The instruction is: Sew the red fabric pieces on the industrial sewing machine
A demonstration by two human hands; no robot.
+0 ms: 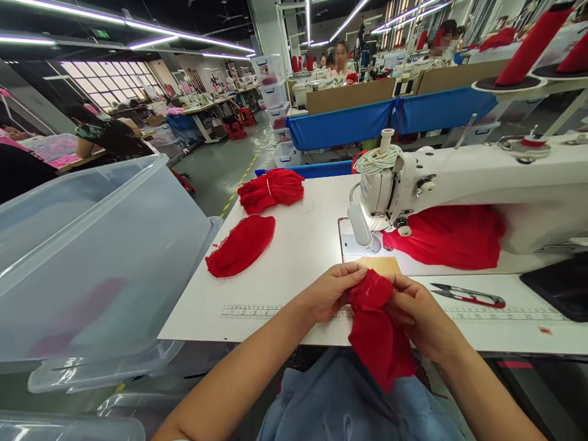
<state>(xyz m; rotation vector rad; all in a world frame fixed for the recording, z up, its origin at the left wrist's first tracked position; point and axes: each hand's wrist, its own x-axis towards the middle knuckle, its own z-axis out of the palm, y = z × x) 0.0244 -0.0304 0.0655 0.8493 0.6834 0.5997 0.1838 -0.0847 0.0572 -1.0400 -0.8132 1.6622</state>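
Hands, left point(331, 293) and right point(416, 309), meet at table edge, each grip apparently pinching red fabric piece point(376, 331).

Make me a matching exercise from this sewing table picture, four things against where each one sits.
Things:
1. thread snips
2. tied red bundle
3. clear plastic bin
4. red fabric piece

Places:
A. left of the table
B. between both hands
C. far left corner of the table
D. right of the hands, by the printed ruler

Pairs: 1-D, 2-C, 3-A, 4-B
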